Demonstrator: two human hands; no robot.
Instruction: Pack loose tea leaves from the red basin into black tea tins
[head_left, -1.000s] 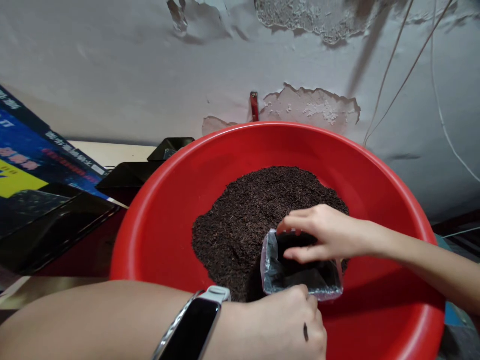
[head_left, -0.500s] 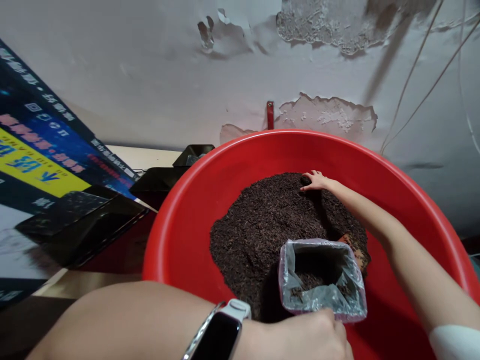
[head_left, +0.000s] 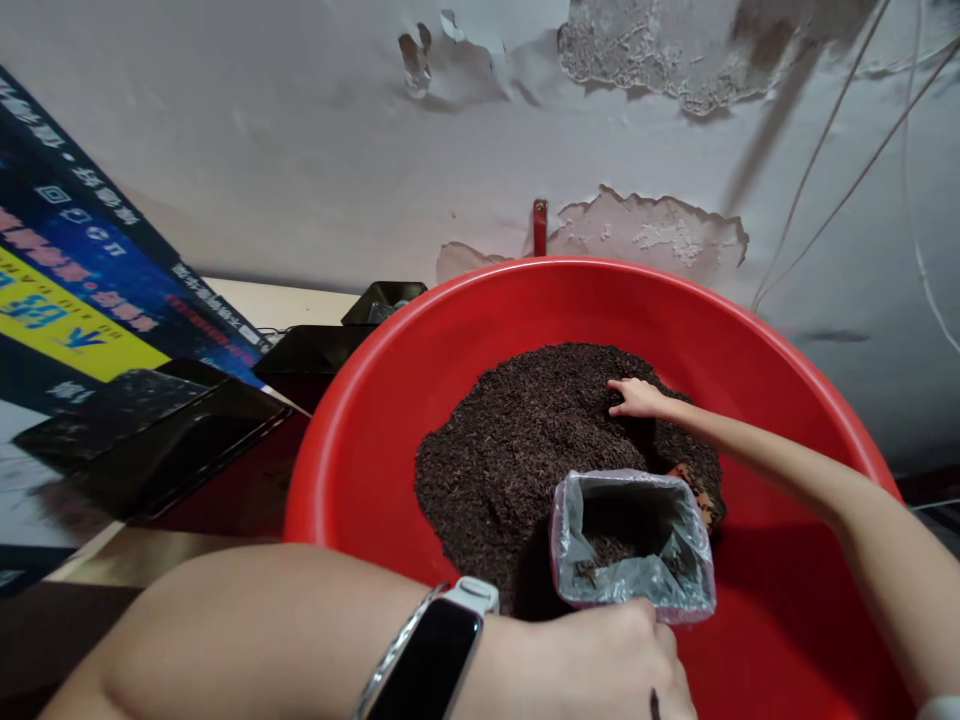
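Note:
A large red plastic tub (head_left: 360, 500) holds a heap of dark brown, loose, shredded material (head_left: 517, 430) that looks like tea leaves. My left hand (head_left: 592, 655), with a watch on its wrist, is closed at the near edge of a bag (head_left: 637, 590) lined with clear plastic. The bag's mouth faces up, and a little of the dark material shows inside. The fingertips of my left hand are hidden behind the bag. Across the heap, my right hand (head_left: 641, 398) touches the dark material, thumb and index finger apart. An orange-brown patterned piece (head_left: 694, 490) lies beside the bag.
Black trays or bins (head_left: 150, 430) stand left of the tub. A printed board (head_left: 112, 240) leans beside them. Behind the tub is a wall (head_left: 300, 140) with peeling paint, a red strip (head_left: 540, 228) and hanging cords (head_left: 832, 140).
My right hand has drawn slightly nearer across the heap, its fingers less spread. The bag and my left hand have shifted a little up and left in view.

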